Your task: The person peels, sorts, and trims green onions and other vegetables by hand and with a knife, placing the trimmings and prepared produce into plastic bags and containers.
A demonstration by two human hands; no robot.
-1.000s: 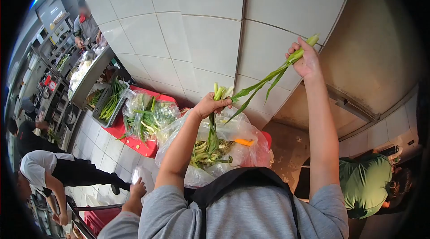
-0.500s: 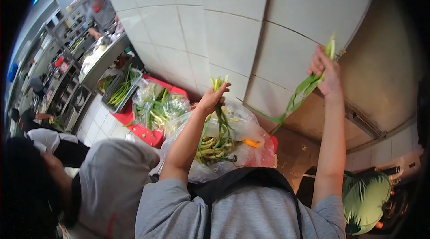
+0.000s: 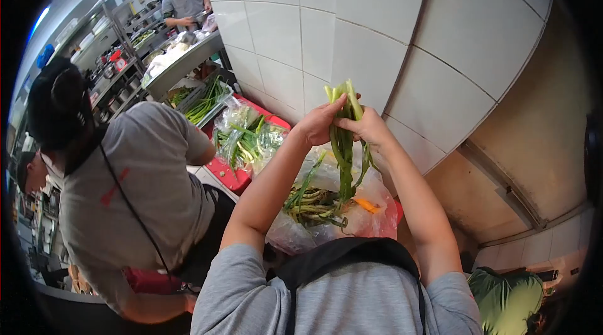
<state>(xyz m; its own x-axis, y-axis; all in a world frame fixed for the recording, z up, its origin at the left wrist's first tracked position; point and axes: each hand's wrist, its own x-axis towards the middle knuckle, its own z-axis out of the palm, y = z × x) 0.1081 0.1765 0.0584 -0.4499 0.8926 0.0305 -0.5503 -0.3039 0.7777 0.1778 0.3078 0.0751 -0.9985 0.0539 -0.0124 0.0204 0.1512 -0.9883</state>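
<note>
My left hand (image 3: 321,123) is closed around green leafy stalks (image 3: 342,146), whose pale cut ends point up. Touching it on the right, my right hand (image 3: 369,128) pinches more stalks of the same kind. The long leaves hang down over an open clear plastic bag (image 3: 377,225). Inside the bag lie a heap of green stalks with roots (image 3: 314,203) and an orange piece (image 3: 367,205).
A red surface (image 3: 229,175) holds bagged greens (image 3: 242,140) and a crate of long green vegetables (image 3: 207,101). A co-worker (image 3: 138,190) stands close at left; another person (image 3: 185,2) is at the back counter (image 3: 182,65). A tiled wall (image 3: 370,2) rises ahead.
My right hand has come in from the far right with its stalk and now meets my left hand. The view has turned left. A co-worker has moved in close on the left.
</note>
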